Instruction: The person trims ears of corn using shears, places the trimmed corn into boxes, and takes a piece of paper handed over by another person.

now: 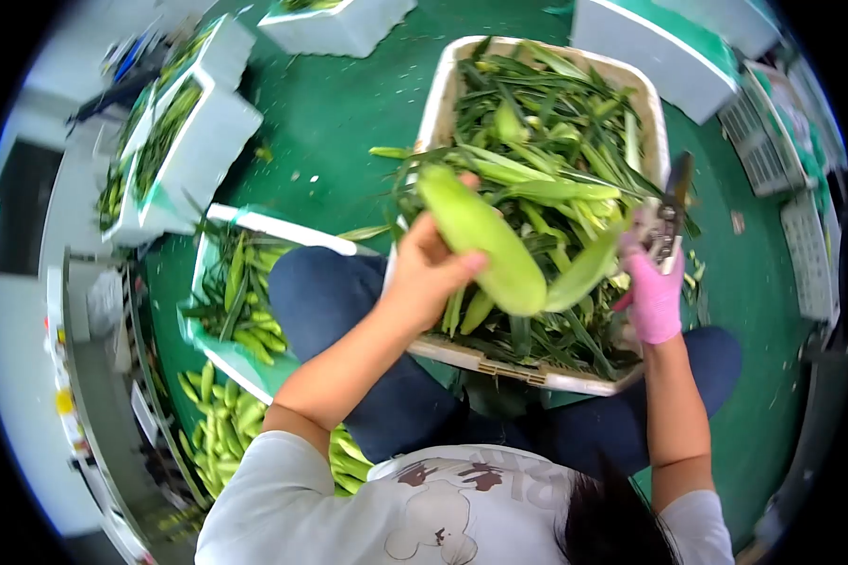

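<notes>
My bare left hand [432, 268] grips a smooth, light green ear of corn [485, 243] still in its husk, fingers wrapped round its side. It is held tilted above a large white crate [435, 111] heaped with corn husks and leaves [546, 122]. On the right, my right hand [652, 292], in a pink glove, is closed round a pair of pruning shears [669, 221] whose blades point up and away. A loose green husk leaf [586, 271] reaches from the corn's lower end towards the glove; whether my fingers touch it I cannot tell.
Left of my knee stands a foam box [219, 353] of unhusked corn, with a pile of green ears [221, 428] behind it. More white foam boxes [203, 141] line the left and back. Plastic crates [758, 137] stand at right on the green floor [349, 122].
</notes>
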